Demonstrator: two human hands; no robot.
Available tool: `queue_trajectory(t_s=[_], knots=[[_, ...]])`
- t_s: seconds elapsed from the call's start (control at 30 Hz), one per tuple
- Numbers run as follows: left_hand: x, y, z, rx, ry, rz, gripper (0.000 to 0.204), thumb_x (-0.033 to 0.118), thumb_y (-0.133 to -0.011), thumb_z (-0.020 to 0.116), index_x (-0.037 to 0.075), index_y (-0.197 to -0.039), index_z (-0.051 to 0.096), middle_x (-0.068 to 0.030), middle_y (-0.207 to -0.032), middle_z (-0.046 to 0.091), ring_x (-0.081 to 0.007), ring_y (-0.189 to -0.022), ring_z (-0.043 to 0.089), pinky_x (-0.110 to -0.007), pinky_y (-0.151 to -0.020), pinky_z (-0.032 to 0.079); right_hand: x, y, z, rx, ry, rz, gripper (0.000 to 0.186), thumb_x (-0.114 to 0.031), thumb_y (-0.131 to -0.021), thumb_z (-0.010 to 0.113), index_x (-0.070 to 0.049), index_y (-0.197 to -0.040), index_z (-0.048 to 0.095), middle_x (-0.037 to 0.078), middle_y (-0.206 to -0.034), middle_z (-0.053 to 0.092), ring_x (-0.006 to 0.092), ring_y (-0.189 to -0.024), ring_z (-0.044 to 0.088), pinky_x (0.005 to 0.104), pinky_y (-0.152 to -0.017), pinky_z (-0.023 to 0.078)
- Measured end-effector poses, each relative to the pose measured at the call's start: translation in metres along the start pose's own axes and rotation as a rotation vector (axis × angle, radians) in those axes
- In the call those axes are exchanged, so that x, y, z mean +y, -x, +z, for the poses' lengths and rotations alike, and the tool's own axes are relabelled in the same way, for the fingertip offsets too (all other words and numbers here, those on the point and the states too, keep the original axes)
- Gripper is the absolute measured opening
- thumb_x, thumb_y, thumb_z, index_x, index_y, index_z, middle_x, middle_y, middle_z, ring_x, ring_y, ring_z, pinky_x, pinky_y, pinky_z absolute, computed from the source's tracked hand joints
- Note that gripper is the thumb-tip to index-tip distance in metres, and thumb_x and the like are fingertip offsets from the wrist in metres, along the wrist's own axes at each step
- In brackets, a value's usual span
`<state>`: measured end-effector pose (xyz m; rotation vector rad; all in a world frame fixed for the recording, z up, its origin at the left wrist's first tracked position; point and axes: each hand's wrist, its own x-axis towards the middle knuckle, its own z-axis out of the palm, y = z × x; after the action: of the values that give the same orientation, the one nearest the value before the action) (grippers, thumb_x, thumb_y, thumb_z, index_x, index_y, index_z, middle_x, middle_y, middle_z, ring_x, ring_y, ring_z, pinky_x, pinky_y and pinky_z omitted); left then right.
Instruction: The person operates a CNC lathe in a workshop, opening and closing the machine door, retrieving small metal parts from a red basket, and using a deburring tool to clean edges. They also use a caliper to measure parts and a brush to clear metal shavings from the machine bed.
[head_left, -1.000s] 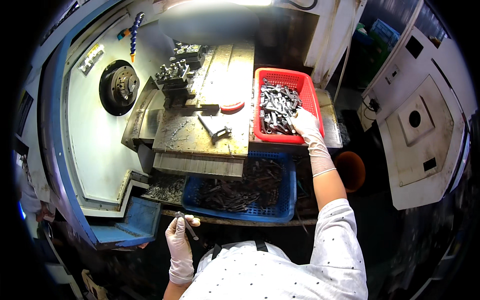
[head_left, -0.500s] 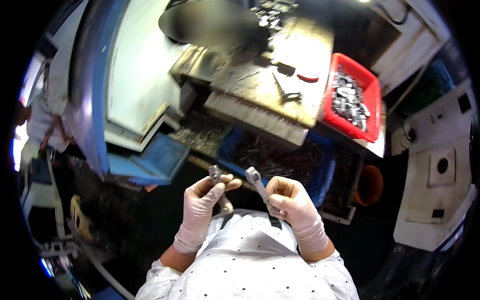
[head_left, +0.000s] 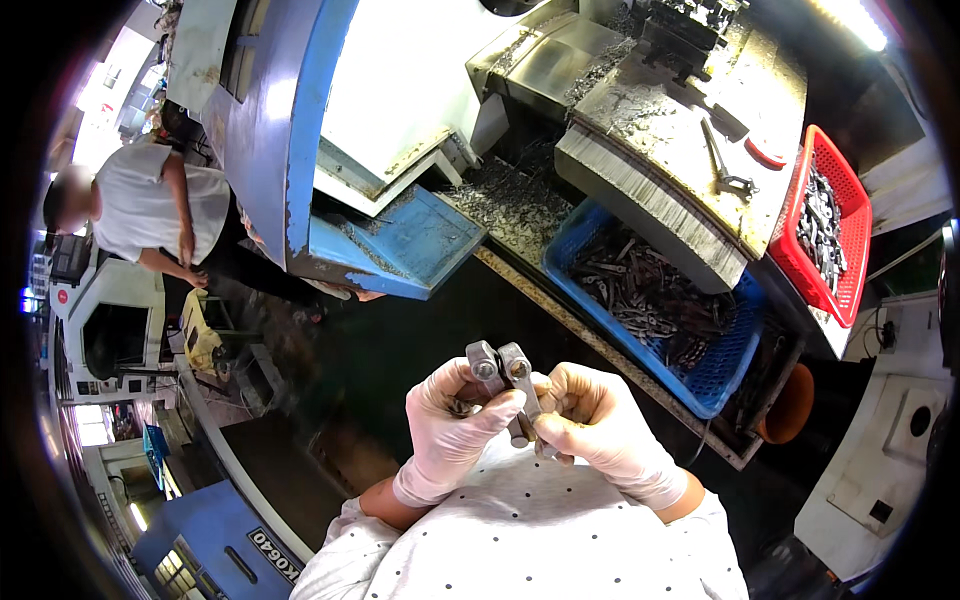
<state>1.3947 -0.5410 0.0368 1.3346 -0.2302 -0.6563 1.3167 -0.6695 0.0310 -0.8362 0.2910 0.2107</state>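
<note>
My left hand (head_left: pixel 452 432), in a white glove, is closed on a grey metal part (head_left: pixel 483 364) with a round, holed head. In the gloved fingers of my right hand (head_left: pixel 605 425) is a similar grey metal part (head_left: pixel 519 374), its ringed end pointing up and its shank running down between the fingertips. The two heads are side by side in front of my chest, touching or nearly so. My fingers hide the lower portions of both parts.
Ahead right, a blue basket (head_left: pixel 715 394) holds many dark metal parts below a machine table (head_left: pixel 640 125). Several bright parts fill a red basket (head_left: pixel 856 225). A hand tool (head_left: pixel 720 165) lies on the table. A blue metal tray (head_left: pixel 420 235) juts out left; a person (head_left: pixel 165 205) stands beyond.
My hands have come together, bringing the two metal parts from apart to side by side. The view has turned left, so the baskets and table sit farther right.
</note>
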Motion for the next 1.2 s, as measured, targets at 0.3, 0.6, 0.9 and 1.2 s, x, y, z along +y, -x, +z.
queue_trajectory(t_s=[0.3, 0.6, 0.9, 1.2], knots=[[0.014, -0.003, 0.005, 0.053, -0.023, -0.011, 0.019, 0.002, -0.064, 0.060, -0.001, -0.079, 0.051, -0.0085, -0.074, 0.056, -0.0123, -0.066, 0.054, -0.023, -0.062, 0.045, -0.002, -0.008, -0.004, 0.187, 0.425, -0.377, 0.017, -0.013, -0.070, 0.057, 0.000, -0.078, 0.050, 0.000, -0.060, 0.047, 0.0018, -0.049, 0.038, 0.0148, -0.044, 0.032], [0.007, 0.000, 0.003, 0.036, -0.081, 0.145, 0.020, -0.007, -0.063, 0.059, -0.001, -0.081, 0.051, -0.0062, -0.078, 0.055, -0.0081, -0.068, 0.052, -0.020, -0.058, 0.045, -0.014, -0.023, 0.008, 0.286, 0.728, -0.688, 0.015, -0.006, -0.064, 0.061, -0.003, -0.075, 0.052, 0.003, -0.065, 0.049, 0.0077, -0.052, 0.046, 0.0169, -0.043, 0.036], [0.006, 0.005, -0.004, 0.107, -0.274, 0.227, 0.023, -0.004, -0.063, 0.060, -0.002, -0.084, 0.051, -0.0046, -0.075, 0.055, -0.0079, -0.069, 0.052, -0.019, -0.059, 0.044, -0.010, -0.026, 0.008, 0.195, 0.660, -0.632, 0.010, -0.005, -0.070, 0.054, -0.002, -0.080, 0.053, 0.004, -0.068, 0.050, 0.0069, -0.052, 0.044, 0.0168, -0.046, 0.035], [0.023, 0.001, -0.006, -0.012, 0.139, -0.188, 0.018, -0.001, -0.068, 0.055, -0.001, -0.085, 0.051, -0.0064, -0.075, 0.055, -0.0140, -0.072, 0.055, -0.023, -0.064, 0.045, -0.010, -0.019, 0.005, 0.250, 0.655, -0.701, 0.009, -0.001, -0.068, 0.055, -0.001, -0.077, 0.053, 0.003, -0.068, 0.050, 0.0049, -0.050, 0.041, 0.0154, -0.044, 0.033]])
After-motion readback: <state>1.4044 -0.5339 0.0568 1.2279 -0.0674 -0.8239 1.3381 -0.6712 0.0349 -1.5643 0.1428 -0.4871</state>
